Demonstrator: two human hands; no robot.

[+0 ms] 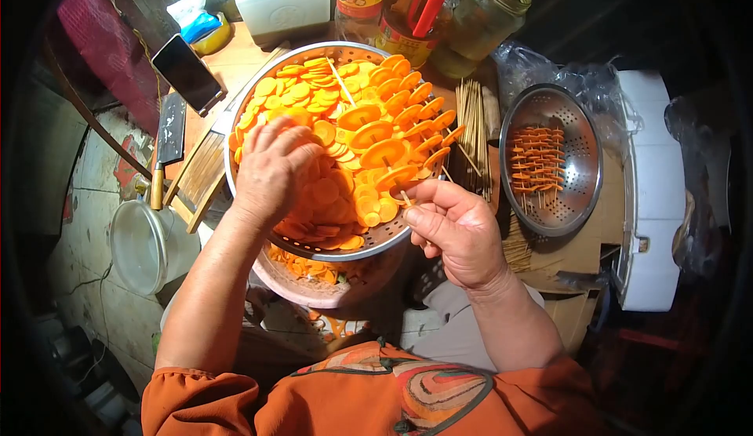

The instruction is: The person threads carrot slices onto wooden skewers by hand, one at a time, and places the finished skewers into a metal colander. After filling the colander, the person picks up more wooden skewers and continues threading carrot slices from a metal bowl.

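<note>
Between its thumb and fingers my right hand (459, 228) pinches the lower end of a bamboo skewer (340, 81). Several round carrot slices (370, 135) are threaded along it, spaced apart, and its bare tip points away from me. My left hand (274, 168) rests over loose carrot slices (345, 193) in the large metal colander (384, 240). Its fingers are bent and apart; the fingertips partly hide among the slices. More loaded carrot skewers (427, 110) lie side by side at the colander's right rim.
Right of the colander are bare bamboo skewers (471, 122) and a smaller colander (584, 201) with finished carrot skewers (537, 158). A pink basin (314, 291) sits underneath. Jars (486, 20) and a white jug (282, 1) stand behind. A cleaver (170, 134) and phone (188, 71) are left.
</note>
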